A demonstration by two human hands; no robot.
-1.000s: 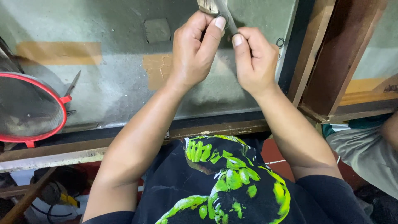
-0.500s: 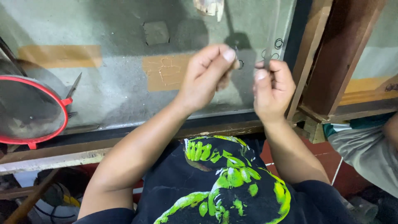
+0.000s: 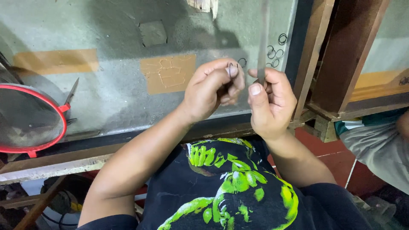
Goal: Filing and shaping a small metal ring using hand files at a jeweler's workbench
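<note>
My left hand (image 3: 214,88) is raised over the near edge of a grey-green worktable (image 3: 106,98), pinching a small dark wire ring (image 3: 232,66) between thumb and forefinger. Right beside it, my right hand (image 3: 269,102) grips a thin grey metal rod (image 3: 263,40) that stands upright and blurred. The two hands almost touch. Several more small wire rings (image 3: 275,52) lie on the table just beyond the hands, near its dark right edge.
A red-rimmed round mesh sieve (image 3: 25,121) sits at the left edge with a pointed metal tool (image 3: 70,93) beside it. Tan tape patches (image 3: 167,73) mark the tabletop. A brown wooden frame (image 3: 341,59) stands to the right. Another person's grey-clothed leg (image 3: 379,145) is at far right.
Both hands drew back from the far part of the table toward me. The left hand now pinches a small ring and the right holds the rod upright.
</note>
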